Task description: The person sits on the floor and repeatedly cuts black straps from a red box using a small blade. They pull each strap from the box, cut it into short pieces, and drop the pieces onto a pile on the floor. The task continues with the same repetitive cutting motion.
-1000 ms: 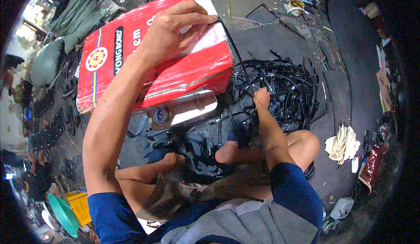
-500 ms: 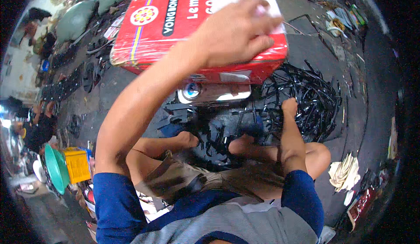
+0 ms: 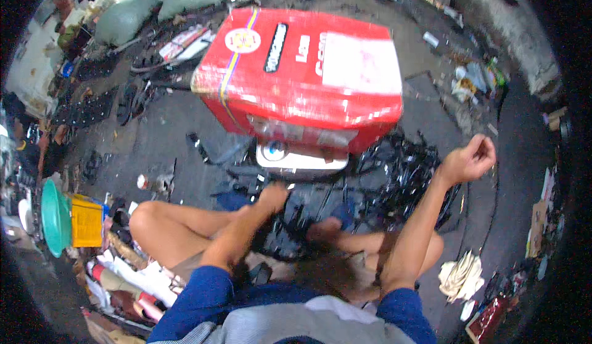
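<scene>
A big red box (image 3: 265,97), glossy with clear tape and a white paper patch on top, stands in front of my crossed legs. It rests over a low white object (image 3: 308,161) with a blue-centred round mark. My left hand (image 3: 273,197) is low, near my feet and the black scraps there, its fingers smeared by motion. Out to the right, my right hand (image 3: 470,161) is raised with its fingers curled in; whether anything thin is between them cannot be made out. Beneath and beside it spreads a tangled heap of black strips (image 3: 401,174).
A green basin (image 3: 55,217) and a yellow crate (image 3: 86,221) stand at the left. A bundled cream cloth (image 3: 461,276) lies at the lower right. Stuffed sacks (image 3: 126,20) sit at the far left, with litter (image 3: 472,85) along the right side.
My left hand has left the top of the box and come down near my feet. My right hand has moved from the strips up and to the right. The box appears lower in view.
</scene>
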Available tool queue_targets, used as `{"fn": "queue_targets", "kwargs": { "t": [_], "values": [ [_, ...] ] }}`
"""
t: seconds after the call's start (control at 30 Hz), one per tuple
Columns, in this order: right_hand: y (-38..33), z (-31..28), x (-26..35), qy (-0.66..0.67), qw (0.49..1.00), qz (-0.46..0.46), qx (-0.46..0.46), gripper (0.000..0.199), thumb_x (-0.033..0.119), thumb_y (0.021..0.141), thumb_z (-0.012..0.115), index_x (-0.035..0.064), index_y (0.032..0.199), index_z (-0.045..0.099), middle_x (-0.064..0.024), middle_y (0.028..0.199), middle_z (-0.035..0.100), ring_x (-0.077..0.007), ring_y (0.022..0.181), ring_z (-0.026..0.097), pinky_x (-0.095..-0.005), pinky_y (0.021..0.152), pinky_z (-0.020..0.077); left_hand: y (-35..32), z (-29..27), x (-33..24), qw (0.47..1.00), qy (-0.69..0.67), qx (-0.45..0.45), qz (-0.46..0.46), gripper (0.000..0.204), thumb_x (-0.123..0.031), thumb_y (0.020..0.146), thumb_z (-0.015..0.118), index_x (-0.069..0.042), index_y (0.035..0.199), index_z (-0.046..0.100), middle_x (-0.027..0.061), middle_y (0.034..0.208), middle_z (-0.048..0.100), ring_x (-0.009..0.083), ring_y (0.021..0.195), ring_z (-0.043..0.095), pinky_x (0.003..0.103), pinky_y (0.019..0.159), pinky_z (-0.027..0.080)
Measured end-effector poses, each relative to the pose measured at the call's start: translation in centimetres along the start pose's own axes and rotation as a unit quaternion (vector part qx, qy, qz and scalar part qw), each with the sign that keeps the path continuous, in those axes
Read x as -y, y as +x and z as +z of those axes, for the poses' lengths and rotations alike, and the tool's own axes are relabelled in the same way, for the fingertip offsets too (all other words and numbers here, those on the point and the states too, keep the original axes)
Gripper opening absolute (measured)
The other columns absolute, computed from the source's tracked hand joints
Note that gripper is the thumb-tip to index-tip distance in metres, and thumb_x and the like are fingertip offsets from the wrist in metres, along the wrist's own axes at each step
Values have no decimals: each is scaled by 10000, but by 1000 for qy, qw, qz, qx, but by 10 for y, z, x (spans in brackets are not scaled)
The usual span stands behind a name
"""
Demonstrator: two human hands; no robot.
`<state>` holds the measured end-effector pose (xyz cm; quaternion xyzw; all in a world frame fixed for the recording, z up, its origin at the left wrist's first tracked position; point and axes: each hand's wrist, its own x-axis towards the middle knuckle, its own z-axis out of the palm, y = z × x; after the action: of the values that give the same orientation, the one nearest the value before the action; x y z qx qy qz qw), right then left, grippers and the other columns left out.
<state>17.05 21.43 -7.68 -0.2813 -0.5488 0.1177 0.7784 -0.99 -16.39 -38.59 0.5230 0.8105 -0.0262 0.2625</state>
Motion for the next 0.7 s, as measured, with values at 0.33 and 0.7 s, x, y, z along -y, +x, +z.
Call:
{"fn": "queue_targets", "kwargs": {
  "t": [0.33, 0.7],
  "values": [
    [-38, -32, 139, 60, 798, 208, 563, 43, 52, 945, 667, 28, 980, 657, -14, 886, 637, -117, 814, 591, -274, 751, 497, -80, -173, -154, 947, -133, -137, 257, 229, -249, 884, 662, -31, 870, 732, 247, 860, 723, 450, 826, 714, 555, 741, 568],
    [-37, -50, 187, 159, 551, 358, 737, 116, 97, 898, 764, 34, 987, 723, 13, 787, 676, -50, 660, 577, -221, 613, 447, -163, -324, -98, 816, 15, -502, 288, 263, -265, 844, 715, -95, 1040, 669, 40, 867, 596, 233, 758, 653, 369, 617, 536]
  ]
}}
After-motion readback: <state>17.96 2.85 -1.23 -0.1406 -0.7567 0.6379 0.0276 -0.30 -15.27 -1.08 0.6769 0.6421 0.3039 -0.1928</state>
